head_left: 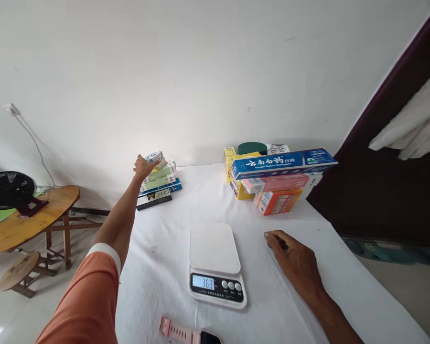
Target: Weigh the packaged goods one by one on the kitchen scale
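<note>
My left hand (142, 168) reaches far out to the stack of boxes (159, 186) at the table's far left; its fingers close on a small white and blue box (155, 157) on top of the stack. My right hand (293, 260) rests on the white cloth to the right of the white kitchen scale (212, 248), fingers curled loosely, nothing visible in them. The scale's platform is bare and its display reads 363.
A second pile of boxes (277, 184), topped by a long blue toothpaste box, stands at the back right. A pink watch (186, 333) lies at the near edge. A round wooden table (28, 217) with a fan (9, 190) and a stool (18, 271) stand on the left.
</note>
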Demonstrator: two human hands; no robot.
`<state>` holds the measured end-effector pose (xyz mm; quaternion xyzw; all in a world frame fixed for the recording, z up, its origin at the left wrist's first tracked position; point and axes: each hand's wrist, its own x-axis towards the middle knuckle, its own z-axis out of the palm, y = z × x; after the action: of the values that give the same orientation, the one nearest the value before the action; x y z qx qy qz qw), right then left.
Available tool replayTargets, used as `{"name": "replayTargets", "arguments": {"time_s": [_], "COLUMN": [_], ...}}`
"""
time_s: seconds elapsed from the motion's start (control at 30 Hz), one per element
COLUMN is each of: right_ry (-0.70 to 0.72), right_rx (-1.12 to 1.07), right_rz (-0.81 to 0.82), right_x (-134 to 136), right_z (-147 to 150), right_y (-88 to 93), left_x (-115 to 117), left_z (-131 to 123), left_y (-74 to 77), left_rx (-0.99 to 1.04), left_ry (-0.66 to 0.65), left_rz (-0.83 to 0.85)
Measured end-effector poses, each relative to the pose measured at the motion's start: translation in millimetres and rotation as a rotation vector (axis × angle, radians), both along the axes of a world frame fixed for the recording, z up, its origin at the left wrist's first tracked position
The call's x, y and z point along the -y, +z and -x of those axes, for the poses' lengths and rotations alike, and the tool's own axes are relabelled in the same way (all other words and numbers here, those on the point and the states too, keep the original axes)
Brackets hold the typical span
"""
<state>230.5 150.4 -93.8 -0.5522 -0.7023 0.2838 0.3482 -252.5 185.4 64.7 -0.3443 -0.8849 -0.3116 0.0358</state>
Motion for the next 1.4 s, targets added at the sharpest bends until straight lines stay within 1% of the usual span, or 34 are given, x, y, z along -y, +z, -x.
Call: {"name": "replayTargets", "arguments": {"time_s": [0.13, 0.27, 0.33, 0.37, 0.4, 0.43, 0.5, 0.57, 0.63, 0.67, 0.7, 0.77, 0.83, 0.9, 0.97, 1.03, 1.1, 1.2, 1.3, 1.4], "right_ry": [0.006, 0.028, 0.036, 0.035, 0.034, 0.029, 0.012, -0.002, -0.011, -0.013, -0.012, -0.011, -0.008, -0.007, -0.003, -0.002, 0.003, 0.005, 0.005, 0.011], "right_rx": [0.003, 0.007, 0.017, 0.020, 0.018, 0.018, 0.018, 0.016, 0.011, 0.008, 0.005, -0.001, -0.009, -0.016, -0.018, -0.019, -0.020, -0.026, -0.034, -0.030], "right_rz": [-0.024, -0.062, -0.065, -0.066, -0.070, -0.071, -0.081, -0.087, -0.092, -0.093, -0.094, -0.099, -0.112, -0.124, -0.124, -0.118, -0.118, -0.133, -0.144, -0.148], "right_x": [-1.1, -0.3, 1.1, 2.0, 2.9, 3.6, 4.5, 4.8, 5.0, 5.1, 5.3, 5.6, 5.6, 5.3, 5.2, 5.1, 5.2, 5.0, 4.4, 3.7], "right_z": [-1.6, -2.1, -1.2, -0.4, 0.4, 1.3, 3.0, 4.4, 5.3, 5.5, 5.6, 5.3, 4.7, 4.4, 4.5, 4.7, 4.8, 5.1, 5.3, 5.5], "right_y": [-3.9, -3.1, -0.4, 1.0, 2.3, 3.1, 3.4, 2.4, 1.0, 0.4, -0.1, -0.9, -1.6, -2.1, -1.9, -1.0, 0.1, 1.0, 0.8, 0.7], "left_x": [-5.2, -4.0, 6.8, 15.7, 27.1, 40.9, 74.0, 110.4, 142.9, 155.6, 165.3, 176.7, 180.6, 182.2, 185.0, 190.1, 196.7, 205.3, 207.1, 200.6], "left_z": [1.6, -4.2, -12.3, -19.1, -28.5, -40.8, -73.5, -113.5, -153.0, -170.2, -184.5, -203.9, -211.7, -212.0, -209.0, -204.8, -199.9, -192.2, -189.3, -196.1], "left_y": [-1.4, 9.4, 15.1, 15.8, 14.3, 10.4, -4.9, -27.4, -51.7, -62.8, -72.6, -87.1, -95.5, -99.1, -98.6, -93.4, -83.4, -64.1, -50.2, -49.1], "left_rx": [-0.002, -0.011, -0.042, -0.070, -0.104, -0.138, -0.181, -0.146, -0.101, -0.087, -0.077, -0.060, -0.043, -0.037, -0.055, -0.076, -0.075, -0.077, -0.117, -0.163], "left_ry": [-0.010, 0.011, 0.004, -0.027, -0.086, -0.175, -0.429, -0.673, -0.841, -0.895, -0.919, -0.944, -0.952, -0.956, -0.952, -0.943, -0.924, -0.858, -0.817, -0.866], "left_rz": [-0.018, -0.051, -0.083, -0.117, -0.159, -0.202, -0.246, -0.207, -0.186, -0.158, -0.130, -0.063, 0.000, 0.048, 0.076, 0.095, 0.085, -0.005, -0.073, -0.027]}}
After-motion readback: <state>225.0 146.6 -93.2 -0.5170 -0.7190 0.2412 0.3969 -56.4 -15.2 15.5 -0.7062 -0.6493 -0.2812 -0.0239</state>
